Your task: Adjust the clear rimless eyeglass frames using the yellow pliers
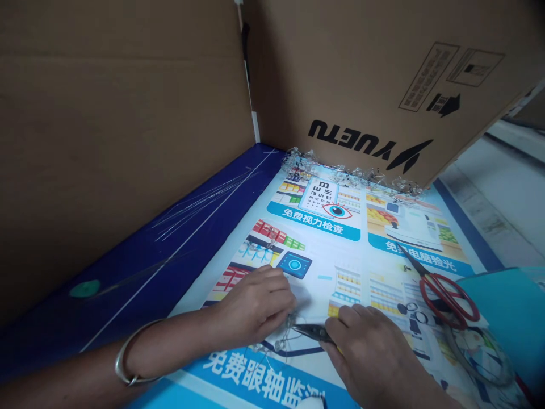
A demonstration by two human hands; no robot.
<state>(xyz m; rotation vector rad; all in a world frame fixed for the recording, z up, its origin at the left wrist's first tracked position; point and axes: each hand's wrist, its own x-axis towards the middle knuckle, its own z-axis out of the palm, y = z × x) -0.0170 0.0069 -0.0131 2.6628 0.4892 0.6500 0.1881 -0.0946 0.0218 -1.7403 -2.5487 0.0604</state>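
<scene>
My left hand point(258, 304), with a metal bangle point(123, 359) on the wrist, has its fingers pressed together on a small bundle of clear wire pieces point(279, 341). My right hand point(368, 346) is wrapped round pliers point(314, 332) with yellow on the handle. The dark jaws point left and reach the wire bundle beside my left fingertips. Whether the jaws are closed on a wire is too small to tell. Under both hands lies a printed poster sheet point(323, 255).
Scissors with red handles point(451, 298) lie at the right, near a coil of thin wire point(481, 363). Cardboard panels point(340, 74) stand behind, with a row of tangled wire pieces point(353, 173) along their foot. Loose clear strands point(200, 199) and a green piece point(85, 288) are at the left.
</scene>
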